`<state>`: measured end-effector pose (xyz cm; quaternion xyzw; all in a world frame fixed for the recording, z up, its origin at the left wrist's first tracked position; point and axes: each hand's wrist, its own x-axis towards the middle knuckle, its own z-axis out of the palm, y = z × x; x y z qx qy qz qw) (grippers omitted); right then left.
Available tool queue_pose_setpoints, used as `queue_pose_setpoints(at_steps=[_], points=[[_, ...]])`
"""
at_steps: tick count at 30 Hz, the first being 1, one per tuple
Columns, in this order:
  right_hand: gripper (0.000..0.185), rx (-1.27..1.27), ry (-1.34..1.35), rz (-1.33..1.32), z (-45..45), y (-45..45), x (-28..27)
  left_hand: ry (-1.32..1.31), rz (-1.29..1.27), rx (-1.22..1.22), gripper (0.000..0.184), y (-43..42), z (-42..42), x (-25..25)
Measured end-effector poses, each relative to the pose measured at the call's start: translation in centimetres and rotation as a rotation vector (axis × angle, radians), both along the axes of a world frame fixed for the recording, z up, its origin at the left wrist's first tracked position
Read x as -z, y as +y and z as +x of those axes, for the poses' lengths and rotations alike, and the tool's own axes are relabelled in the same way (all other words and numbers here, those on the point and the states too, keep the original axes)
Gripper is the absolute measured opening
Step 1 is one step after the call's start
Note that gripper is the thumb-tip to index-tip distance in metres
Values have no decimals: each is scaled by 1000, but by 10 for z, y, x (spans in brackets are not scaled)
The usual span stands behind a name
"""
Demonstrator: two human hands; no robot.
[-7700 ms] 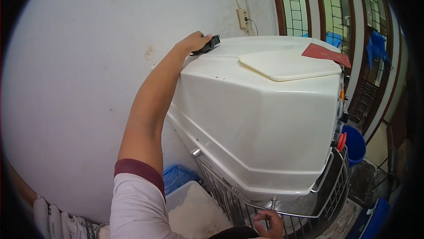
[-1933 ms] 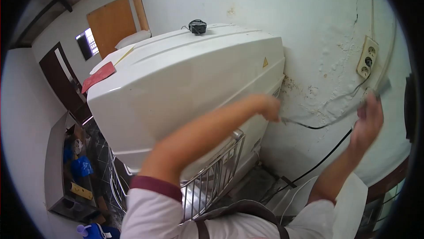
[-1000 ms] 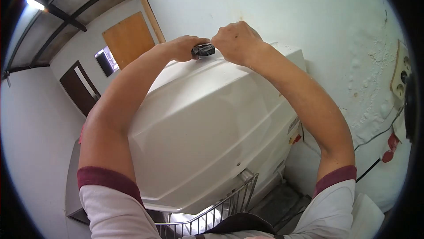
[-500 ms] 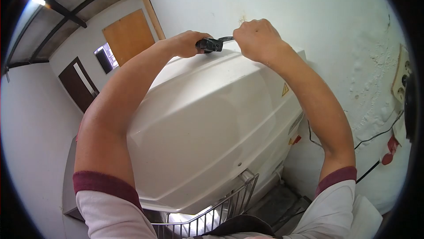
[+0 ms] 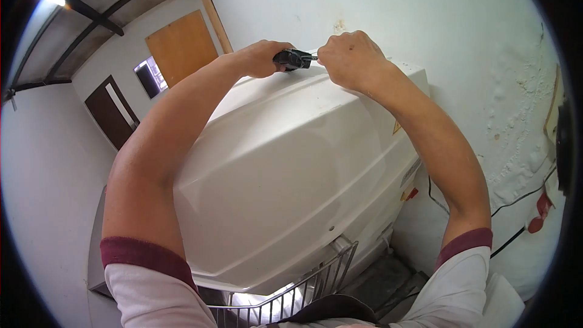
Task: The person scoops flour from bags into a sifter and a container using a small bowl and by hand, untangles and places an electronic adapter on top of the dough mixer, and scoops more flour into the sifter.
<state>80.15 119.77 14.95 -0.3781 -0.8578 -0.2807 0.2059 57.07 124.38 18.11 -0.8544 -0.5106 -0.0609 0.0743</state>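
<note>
Above the top of a large white machine housing (image 5: 285, 164), both arms reach far forward. My left hand (image 5: 265, 59) is closed around a black block-shaped piece (image 5: 293, 59) with recesses in its side; its exact kind is hard to make out. My right hand (image 5: 352, 55) is in a fist just to the right. A thin grey metal-looking piece (image 5: 313, 57) bridges the short gap between the black piece and the right fist. Its far end is hidden in the fingers.
A metal wire guard (image 5: 285, 296) curves below the housing, over a shiny bowl-like surface. The wall (image 5: 388, 6) stands close behind the machine. At the right are cables and a red plug (image 5: 535, 225). A wooden board (image 5: 182, 49) hangs beyond.
The right fist has come slightly closer to the black piece, and less of the thin grey piece shows between them. The whole view has shifted a little to the right.
</note>
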Motion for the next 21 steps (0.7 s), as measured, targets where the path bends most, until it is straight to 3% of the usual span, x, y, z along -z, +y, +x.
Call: queue_pose_setpoints(at_steps=[7, 16, 21], points=[[17, -49, 62, 53, 2, 4, 2, -12, 10, -21, 39, -5, 6, 1], [14, -18, -18, -79, -6, 2, 0, 29, 92, 8, 35, -5, 11, 3], [15, -8, 171, -224, 13, 14, 13, 105, 175, 109, 39, -4, 18, -5]])
